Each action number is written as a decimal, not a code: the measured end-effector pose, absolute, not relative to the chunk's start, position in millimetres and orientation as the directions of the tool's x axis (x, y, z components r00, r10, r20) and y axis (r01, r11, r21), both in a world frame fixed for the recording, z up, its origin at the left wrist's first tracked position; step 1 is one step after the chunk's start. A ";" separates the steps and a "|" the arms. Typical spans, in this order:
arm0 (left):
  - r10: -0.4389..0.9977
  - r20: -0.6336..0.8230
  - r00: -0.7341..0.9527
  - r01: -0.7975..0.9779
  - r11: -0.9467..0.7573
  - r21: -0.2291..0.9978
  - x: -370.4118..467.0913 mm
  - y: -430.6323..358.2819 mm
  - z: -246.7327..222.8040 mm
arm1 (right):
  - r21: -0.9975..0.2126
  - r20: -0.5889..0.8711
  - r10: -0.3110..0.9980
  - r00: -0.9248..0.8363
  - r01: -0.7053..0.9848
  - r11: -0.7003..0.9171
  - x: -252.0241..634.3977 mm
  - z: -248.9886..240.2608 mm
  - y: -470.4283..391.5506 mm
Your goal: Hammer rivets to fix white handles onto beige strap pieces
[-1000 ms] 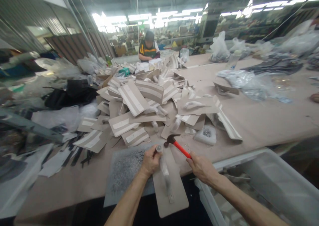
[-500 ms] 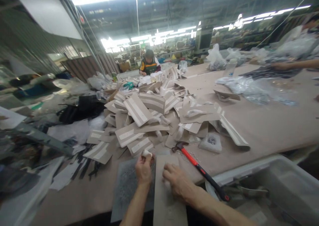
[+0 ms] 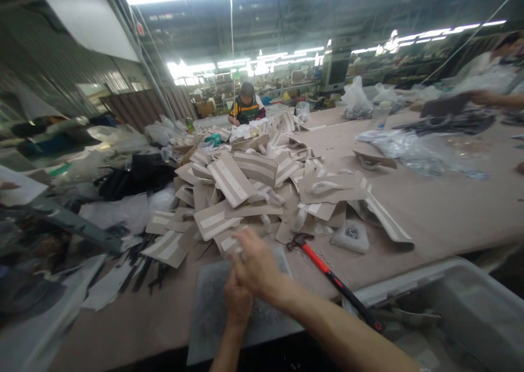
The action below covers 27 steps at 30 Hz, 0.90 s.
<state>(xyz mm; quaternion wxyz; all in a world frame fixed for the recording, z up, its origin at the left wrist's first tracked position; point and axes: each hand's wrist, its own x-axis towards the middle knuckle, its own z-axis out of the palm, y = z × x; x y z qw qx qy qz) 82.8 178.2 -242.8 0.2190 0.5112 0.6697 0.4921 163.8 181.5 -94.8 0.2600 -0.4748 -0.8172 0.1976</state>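
Observation:
My left hand [image 3: 238, 301] is closed above the grey board [image 3: 208, 312], its fingers partly covered by my other hand. A small whitish bit shows at the fingertips, too blurred to name. Across the top of it lies my right hand [image 3: 258, 265], smeared by motion, with its fingers reaching to the same spot. Just beyond both hands is a heap of beige cardboard panels [image 3: 231, 178] with pale strips, several with clear-wrapped parts on them. A claw hammer [image 3: 327, 271] with a red and black handle lies to the right of the board.
At the lower right stands a grey plastic bin [image 3: 475, 301] with panels inside. A clear bag of small metal parts [image 3: 351, 236] sits behind the hammer. Black strips [image 3: 153, 276] lie at the left. A person [image 3: 246, 107] works at the far end; another person's arm [image 3: 491, 98] reaches in from the right.
The beige panel on the board in front of me has gone from there. My right hand has moved left and up to meet my left hand. The co-worker at right has lifted a dark piece.

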 end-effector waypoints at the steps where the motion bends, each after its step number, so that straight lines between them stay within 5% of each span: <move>1: 0.901 0.217 -0.376 0.431 -0.037 0.902 82.0 178.6 -243.8 | -0.558 0.174 0.928 -0.331 0.743 0.369 175.7 -103.2 203.6; 4: 0.899 0.190 -0.394 0.195 -0.120 0.973 80.4 179.3 -249.3 | -0.500 0.045 0.990 -0.135 0.854 0.139 208.4 -129.3 267.2; 8: 0.918 0.110 -0.381 0.104 -0.076 0.992 80.9 180.1 -256.8 | -0.437 -0.014 1.000 0.023 0.899 -0.027 226.0 -148.5 316.3; 19: 0.895 0.080 -0.438 0.053 -0.063 0.997 77.0 179.4 -258.1 | -0.400 0.087 0.993 -0.078 0.910 0.106 222.8 -103.5 286.4; 23: 0.830 0.023 -0.557 -0.075 -0.077 0.994 76.0 167.6 -253.2 | -0.421 -0.020 0.993 -0.115 0.902 0.096 230.3 -135.2 209.8; 27: 0.884 0.012 -0.467 -0.080 -0.056 0.995 76.3 163.6 -239.8 | -0.538 -0.126 0.988 -0.092 0.843 0.010 236.2 -174.0 147.3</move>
